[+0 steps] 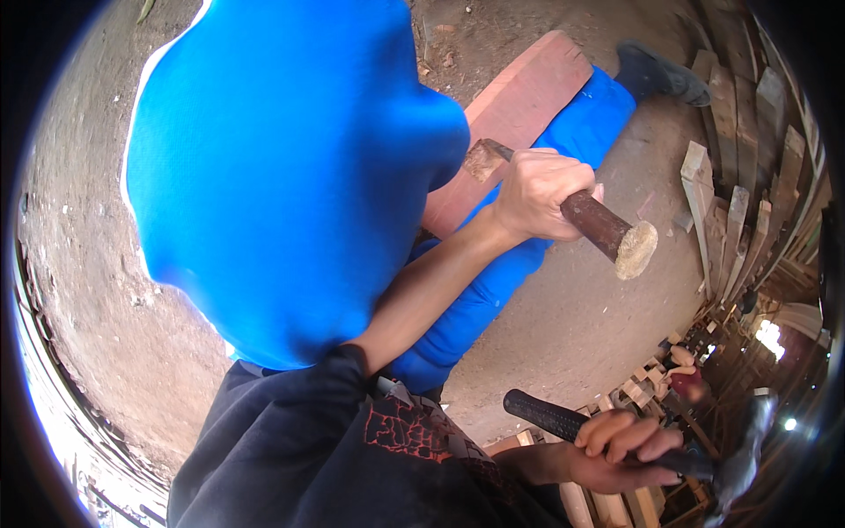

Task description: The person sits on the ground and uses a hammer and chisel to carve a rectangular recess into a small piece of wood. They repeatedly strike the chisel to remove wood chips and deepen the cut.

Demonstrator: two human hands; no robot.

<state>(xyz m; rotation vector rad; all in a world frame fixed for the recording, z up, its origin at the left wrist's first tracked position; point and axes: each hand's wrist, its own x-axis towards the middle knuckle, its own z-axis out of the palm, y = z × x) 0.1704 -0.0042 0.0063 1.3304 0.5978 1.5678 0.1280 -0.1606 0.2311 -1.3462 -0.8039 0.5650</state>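
Note:
My left hand is wrapped round a chisel with a dark brown handle, its butt end pale and frayed. The metal tip meets a chipped, lighter notch in a thick reddish wooden board. That board lies slanted over my blue-trousered leg, and my large raised blue knee hides its lower end. Off to the lower right, my right hand grips a hammer by its black textured handle. The hammer's metal head, at the far right, is blurred and held away from the chisel.
Bare earthen floor surrounds my legs. Long wooden pieces lean in a stack on the right. Several cut wood blocks lie piled beyond my right hand. My dark shoe rests at the far upper right.

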